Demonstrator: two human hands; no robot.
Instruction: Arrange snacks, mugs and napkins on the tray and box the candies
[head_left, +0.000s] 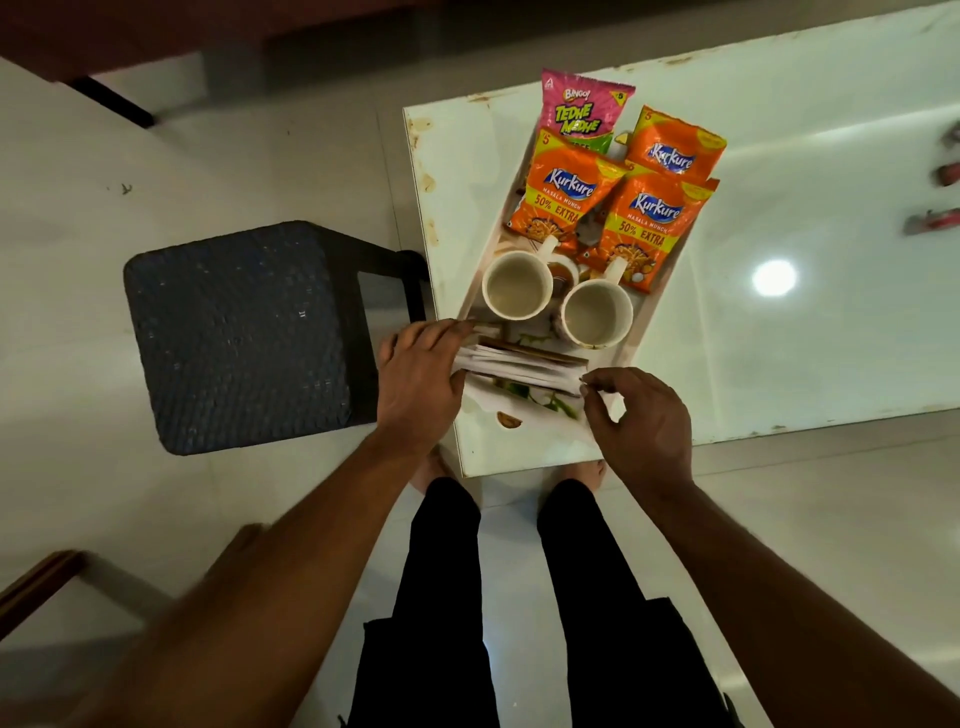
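- Left hand (421, 376) is gripping the napkin stack (519, 368) by its left end
- right hand (641, 423) is pinching its right corner
- stack is sitting on the tray (669, 283), right beside two mugs (517, 286)

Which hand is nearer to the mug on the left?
Left. The left hand holds one end of the napkins close beside that mug; the right hand is at their other end, farther off.

1. Three orange Kurkure packets (563, 195).
2. One pink Bingo packet (582, 111).
3. Two white mugs (517, 285).
4. One stack of napkins (519, 366).
5. One tray (530, 332).
6. One dark stool (239, 332).
7. Three small red things (935, 221), too blurred to name.
8. Two hands: left hand (421, 374), right hand (639, 421).
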